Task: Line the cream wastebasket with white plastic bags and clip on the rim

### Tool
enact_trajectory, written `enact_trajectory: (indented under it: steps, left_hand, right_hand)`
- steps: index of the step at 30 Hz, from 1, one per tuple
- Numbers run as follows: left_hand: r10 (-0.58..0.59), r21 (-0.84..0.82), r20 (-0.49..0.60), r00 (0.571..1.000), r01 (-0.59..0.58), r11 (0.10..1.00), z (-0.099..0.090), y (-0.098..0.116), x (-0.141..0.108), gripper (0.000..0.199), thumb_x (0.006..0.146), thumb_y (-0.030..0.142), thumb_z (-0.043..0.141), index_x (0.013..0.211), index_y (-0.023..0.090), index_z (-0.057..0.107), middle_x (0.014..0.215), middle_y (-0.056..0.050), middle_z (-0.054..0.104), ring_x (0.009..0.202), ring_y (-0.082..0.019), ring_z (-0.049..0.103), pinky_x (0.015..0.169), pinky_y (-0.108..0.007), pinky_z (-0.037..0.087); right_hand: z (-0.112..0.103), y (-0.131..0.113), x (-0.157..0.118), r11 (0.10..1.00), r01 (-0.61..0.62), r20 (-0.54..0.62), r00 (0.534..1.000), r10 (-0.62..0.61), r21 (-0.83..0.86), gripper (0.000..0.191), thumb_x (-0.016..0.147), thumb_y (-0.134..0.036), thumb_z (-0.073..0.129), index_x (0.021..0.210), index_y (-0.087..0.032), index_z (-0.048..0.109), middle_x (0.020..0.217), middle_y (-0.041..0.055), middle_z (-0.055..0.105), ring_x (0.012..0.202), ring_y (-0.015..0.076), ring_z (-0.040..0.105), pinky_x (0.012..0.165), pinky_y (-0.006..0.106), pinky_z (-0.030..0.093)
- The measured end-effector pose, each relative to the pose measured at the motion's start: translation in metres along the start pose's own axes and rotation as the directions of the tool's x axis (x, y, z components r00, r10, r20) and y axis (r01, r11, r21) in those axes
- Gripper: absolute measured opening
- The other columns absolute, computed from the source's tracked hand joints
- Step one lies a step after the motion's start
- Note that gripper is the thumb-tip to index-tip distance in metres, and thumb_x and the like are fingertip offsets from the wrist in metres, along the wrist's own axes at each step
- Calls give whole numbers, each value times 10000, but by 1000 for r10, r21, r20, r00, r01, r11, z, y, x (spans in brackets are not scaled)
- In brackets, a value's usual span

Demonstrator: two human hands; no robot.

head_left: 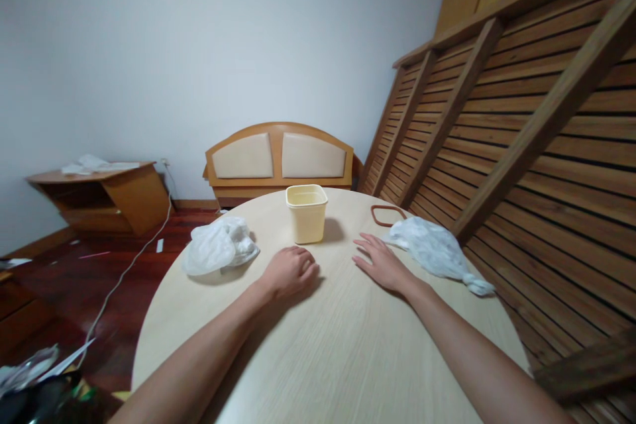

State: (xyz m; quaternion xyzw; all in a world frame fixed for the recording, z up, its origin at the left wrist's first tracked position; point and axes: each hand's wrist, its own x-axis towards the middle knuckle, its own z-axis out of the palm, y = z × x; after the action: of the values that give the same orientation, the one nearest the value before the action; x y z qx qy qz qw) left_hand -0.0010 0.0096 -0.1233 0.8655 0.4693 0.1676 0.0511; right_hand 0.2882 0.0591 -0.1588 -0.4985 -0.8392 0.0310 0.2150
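On the round pale table [342, 344], my left hand [293, 271] rests with its fingers curled in, and nothing shows in it. My right hand [380, 263] lies flat with its fingers spread, holding nothing. A cream square bin [308, 218] stands upright beyond my left hand, its open top facing up. Left of that hand sits a crumpled white plastic bag [221, 245]. Close to the right of my right hand lies another white bag [432, 248], bulging and twisted at one end. A brown rounded square frame [387, 224] lies behind that bag.
Behind the table stands a wooden headboard [279, 169] with two cream panels. Slatted wooden panels [536, 139] lean along the right side. A low wooden cabinet [132, 202] stands at the left. A white cable [122, 278] crosses the dark red floor [134, 305].
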Motion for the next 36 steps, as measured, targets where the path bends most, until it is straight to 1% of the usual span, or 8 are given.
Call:
enact_trajectory:
  steps: [3, 7, 9, 14, 20, 26, 30, 36]
  left_hand:
    - [-199, 225, -216, 956, 247, 943, -28, -19, -3, 330, 961, 380, 427, 1067, 201, 684, 1143, -121, 693, 1120, -295, 598, 1036, -455, 425]
    - [-424, 399, -501, 755, 636, 661, -51, -50, -19, 408, 899, 384, 523, 1235, 180, 633, 1522, -163, 414, 1413, -434, 295, 1135, -629, 220]
    - [-521, 393, -500, 692, 717, 575, -54, -62, -26, 468, 899, 417, 513, 1300, 190, 594, 1573, -175, 322, 1416, -486, 260, 1080, -674, 260]
    - [-738, 338, -231, 635, 763, 551, -53, -77, -33, 499, 931, 470, 411, 1288, 160, 572, 1433, -239, 449, 1126, -417, 605, 857, -523, 499]
    - [-722, 311, -47, 690, 697, 646, -49, -54, -20, 586, 955, 549, 303, 1225, 137, 621, 1237, -251, 611, 1058, -401, 658, 827, -504, 511]
    - [-591, 236, 71, 803, 562, 793, -42, -11, -9, 651, 992, 520, 176, 1067, 179, 726, 1127, -207, 688, 1010, -341, 690, 850, -445, 504]
    - [-505, 204, 105, 857, 479, 854, -35, 10, -8, 558, 995, 466, 244, 1077, 194, 724, 1119, -175, 698, 995, -306, 696, 841, -396, 504]
    - [-347, 99, 48, 937, 341, 935, -29, 24, -8, 377, 967, 384, 406, 1130, 213, 699, 1135, -118, 703, 982, -271, 691, 807, -343, 496]
  right_hand:
    - [10, -1, -2, 997, 9, 79, 997, -15, 77, 548, 951, -521, 457, 1360, -173, 568, 1520, 155, 440, 1431, 287, 358, 1169, 494, 289]
    - [12, 3, -3, 994, -14, 119, 993, 1, 106, 585, 954, -552, 436, 1380, -169, 555, 1526, 162, 436, 1436, 294, 357, 1179, 506, 270]
    - [11, 3, -3, 994, -23, 132, 991, 9, 105, 587, 957, -548, 434, 1385, -164, 552, 1522, 161, 443, 1434, 296, 361, 1181, 509, 265]
    - [9, 1, -3, 996, -29, 159, 987, 15, 85, 591, 965, -539, 434, 1399, -153, 539, 1529, 153, 438, 1439, 298, 354, 1191, 504, 250]
    - [7, 0, -3, 998, 11, 159, 987, -20, 60, 556, 972, -511, 444, 1385, -157, 556, 1502, 154, 473, 1416, 290, 391, 1177, 488, 285]
    - [-3, -16, -4, 987, 118, 159, 978, -135, 113, 472, 972, -457, 478, 1317, -167, 616, 1440, 149, 540, 1361, 291, 452, 1144, 472, 340]
    - [-11, -38, -6, 940, 218, 148, 954, -262, 261, 449, 928, -460, 573, 1295, -206, 627, 1349, 112, 620, 1288, 269, 521, 1107, 439, 389]
    - [-13, -64, -10, 883, 277, 121, 931, -343, 379, 680, 752, -381, 785, 1377, -249, 552, 1361, 106, 616, 1228, 296, 575, 1056, 463, 429]
